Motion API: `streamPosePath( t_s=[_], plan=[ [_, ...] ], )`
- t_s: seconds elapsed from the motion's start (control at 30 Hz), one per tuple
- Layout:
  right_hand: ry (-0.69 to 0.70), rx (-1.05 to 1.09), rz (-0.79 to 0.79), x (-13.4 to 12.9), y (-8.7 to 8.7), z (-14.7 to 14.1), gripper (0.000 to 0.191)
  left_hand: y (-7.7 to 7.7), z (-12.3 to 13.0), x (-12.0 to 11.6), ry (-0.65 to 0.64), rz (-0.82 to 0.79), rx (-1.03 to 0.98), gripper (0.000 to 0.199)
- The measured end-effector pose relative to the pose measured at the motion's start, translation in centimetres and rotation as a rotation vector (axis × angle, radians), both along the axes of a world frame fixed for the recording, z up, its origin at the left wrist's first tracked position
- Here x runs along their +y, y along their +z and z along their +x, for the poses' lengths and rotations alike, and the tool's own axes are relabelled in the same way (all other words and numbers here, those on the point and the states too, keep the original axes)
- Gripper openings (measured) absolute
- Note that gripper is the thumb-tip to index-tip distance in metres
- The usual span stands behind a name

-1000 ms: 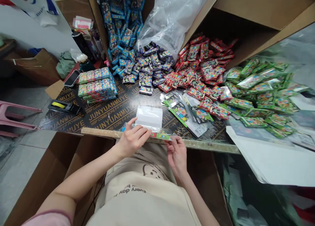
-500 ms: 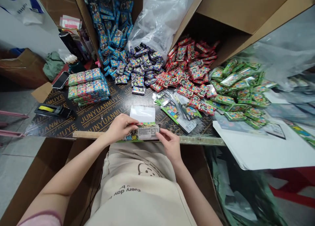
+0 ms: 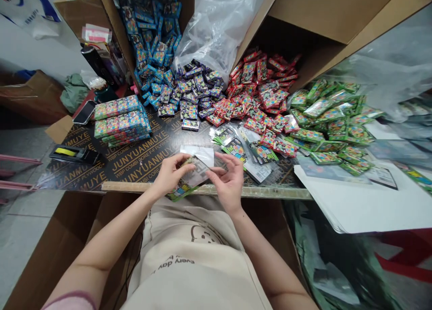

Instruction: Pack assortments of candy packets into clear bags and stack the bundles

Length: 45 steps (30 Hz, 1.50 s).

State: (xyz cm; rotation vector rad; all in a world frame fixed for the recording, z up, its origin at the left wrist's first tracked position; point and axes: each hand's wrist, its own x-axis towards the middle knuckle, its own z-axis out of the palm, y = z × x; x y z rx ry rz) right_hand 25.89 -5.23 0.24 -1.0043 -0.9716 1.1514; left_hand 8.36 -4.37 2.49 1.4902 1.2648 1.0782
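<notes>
At the front edge of the table, my left hand [image 3: 173, 174] is closed on the left side of a printed packaging card [image 3: 193, 178]. The card is black and green with a pale grey panel, and it sits tilted, its lower corner over the table edge. My right hand [image 3: 227, 180] pinches at its right end, where clear film seems to show between thumb and fingers. Just behind the hands lies a white paper piece [image 3: 202, 155]. More printed cards in clear plastic [image 3: 249, 155] lie to the right of my right hand.
Small packets form blue [image 3: 160, 53], purple [image 3: 189, 107], red [image 3: 266, 94] and green [image 3: 327, 121] heaps. Left are stacked multicoloured packs [image 3: 121, 119], a tape dispenser [image 3: 74, 153] and a phone [image 3: 84, 112]. Cardboard boxes [image 3: 313, 13] stand behind; white sheets [image 3: 364, 206] overhang at right.
The card has turned from lying level to a slant, its left end now lower. My right hand has opened its fingers somewhat and shifted up along the card's right end.
</notes>
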Motion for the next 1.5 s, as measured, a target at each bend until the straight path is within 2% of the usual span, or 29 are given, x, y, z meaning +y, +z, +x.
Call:
streamPosePath(
  t_s=[0.07,0.2,0.3,0.37,0.43,0.5,0.57,0.63,0.7,0.77,0.9,1.07,1.2,1.27,1.33,1.43,1.5],
  plan=[
    [-0.021,0.085,-0.002,1.5,0.5,-0.5,0.057,-0.3,0.6,0.7,0.089,-0.022,-0.205,0.026],
    [0.064,0.143,-0.069,4.3,0.8,-1.9,0.034,-1.7,2.6,2.0,0.211,-0.059,-0.477,0.037],
    [0.022,0.184,-0.086,5.6,0.7,-2.8,0.03,-2.5,3.7,2.9,0.317,-0.079,-0.601,0.04],
    [-0.001,0.233,-0.078,6.4,0.5,-2.7,0.031,-2.4,3.3,3.2,0.306,-0.077,-0.593,0.04],
    [-0.049,0.307,-0.09,7.4,0.1,-2.1,0.034,-2.1,2.1,3.0,0.259,-0.062,-0.461,0.039],
    [-0.153,0.406,-0.129,8.4,-0.6,-1.0,0.034,-1.9,0.4,2.4,0.273,-0.054,-0.289,0.037],
    [-0.264,0.493,-0.179,9.2,-1.7,-0.1,0.031,-2.1,-0.9,1.4,0.317,-0.104,-0.244,0.04],
    [-0.318,0.539,-0.221,9.6,-2.8,0.3,0.027,-2.8,-1.4,0.3,0.309,-0.224,-0.359,0.047],
    [-0.306,0.559,-0.249,9.6,-3.8,0.2,0.024,-3.4,-1.2,-0.5,0.26,-0.338,-0.512,0.05],
    [-0.287,0.585,-0.283,9.3,-4.6,-0.1,0.019,-3.9,-0.7,-1.1,0.245,-0.38,-0.614,0.051],
    [-0.293,0.633,-0.433,8.5,-5.3,0.4,0.005,-3.7,0.2,-1.4,0.224,-0.351,-0.664,0.054],
    [-0.303,0.693,-0.541,7.9,-5.8,2.5,0.018,-3.1,1.4,-2.1,0.161,-0.186,-0.687,0.055],
    [-0.295,0.762,-0.601,7.4,-6.3,3.2,0.023,-2.8,2.3,-3.2,0.191,0.061,-0.539,0.033],
    [-0.281,0.761,-0.594,7.4,-6.6,3.2,0.022,-2.7,2.3,-3.6,0.267,0.208,-0.328,0.018],
    [-0.272,0.747,-0.555,7.4,-6.9,3.1,0.02,-2.8,2.1,-3.8,0.368,0.356,-0.034,0.005],
    [-0.303,0.71,-0.461,7.5,-7.2,2.9,0.017,-2.8,1.6,-3.8,0.458,0.505,0.342,0.012],
    [-0.332,0.684,-0.379,7.6,-7.2,2.7,0.017,-2.9,1.5,-3.7,0.474,0.534,0.455,0.012]
  ],
)
